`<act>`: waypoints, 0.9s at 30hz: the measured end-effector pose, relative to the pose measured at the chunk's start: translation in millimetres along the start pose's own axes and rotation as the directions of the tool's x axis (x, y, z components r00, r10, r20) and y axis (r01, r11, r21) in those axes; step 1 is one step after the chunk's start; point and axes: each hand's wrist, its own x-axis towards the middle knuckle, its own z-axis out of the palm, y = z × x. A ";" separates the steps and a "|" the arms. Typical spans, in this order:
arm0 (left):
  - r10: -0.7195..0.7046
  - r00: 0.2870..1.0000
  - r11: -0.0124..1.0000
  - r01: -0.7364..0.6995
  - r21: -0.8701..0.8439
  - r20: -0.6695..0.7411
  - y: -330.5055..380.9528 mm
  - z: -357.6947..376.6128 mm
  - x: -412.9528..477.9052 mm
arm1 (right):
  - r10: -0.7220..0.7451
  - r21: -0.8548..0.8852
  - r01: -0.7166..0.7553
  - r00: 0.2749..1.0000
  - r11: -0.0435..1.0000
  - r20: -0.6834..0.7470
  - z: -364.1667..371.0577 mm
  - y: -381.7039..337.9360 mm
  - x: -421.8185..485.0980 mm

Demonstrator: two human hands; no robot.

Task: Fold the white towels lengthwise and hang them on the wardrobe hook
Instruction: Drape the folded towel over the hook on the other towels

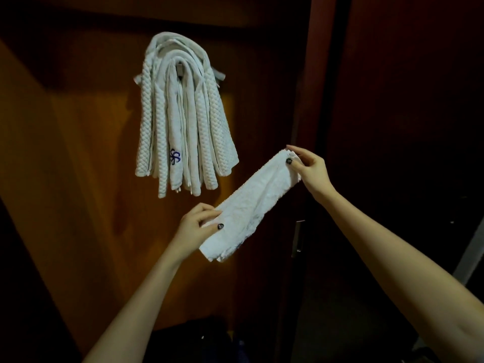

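Bkgd is the wardrobe door; hung towels drape over the hook at 11 o'clock, one w/ a blue emblem. At their 5 o'clock, clear of them, the folded towel slants in mid-air: left hand pinches its lower end, right hand its upper end, hands apart.

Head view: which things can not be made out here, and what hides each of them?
- Wardrobe hook: head view, almost wholly covered by the hung towels.
- Count of the hung towels: head view, the layers overlap, so no sure number.
- Blue mark on one towel: head view, too small to read.
- Dark things at the bottom edge: head view, too dim and cut off.
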 end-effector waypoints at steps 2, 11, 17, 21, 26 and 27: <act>-0.008 0.997 0.996 0.002 0.085 0.073 -1.1 -4.1 -1.9 | 0.018 -0.001 -0.019 0.999 1.000 -0.044 1.4 6.4 -1.3; 0.094 0.995 0.974 -0.086 0.210 -0.028 2.2 -13.1 -9.1 | 0.100 -0.060 -0.109 0.985 0.992 -0.139 5.9 29.5 -14.8; 0.045 0.999 0.950 -0.050 0.308 0.022 -4.7 -10.4 -15.5 | 0.051 -0.142 -0.072 0.988 0.987 -0.148 11.0 27.5 -14.4; 0.028 0.995 0.938 -0.060 0.341 0.099 -2.0 -4.6 -21.6 | 0.085 -0.233 -0.129 0.978 0.964 -0.192 15.4 28.6 -8.6; -0.125 0.971 0.895 0.021 0.446 0.204 4.6 11.4 -27.8 | 0.129 -0.284 -0.204 0.956 0.937 -0.263 19.4 32.9 -8.5; -0.209 0.961 0.860 0.093 0.501 0.181 4.9 17.8 -29.1 | 0.127 -0.275 -0.201 0.956 0.940 -0.263 21.5 31.9 -9.2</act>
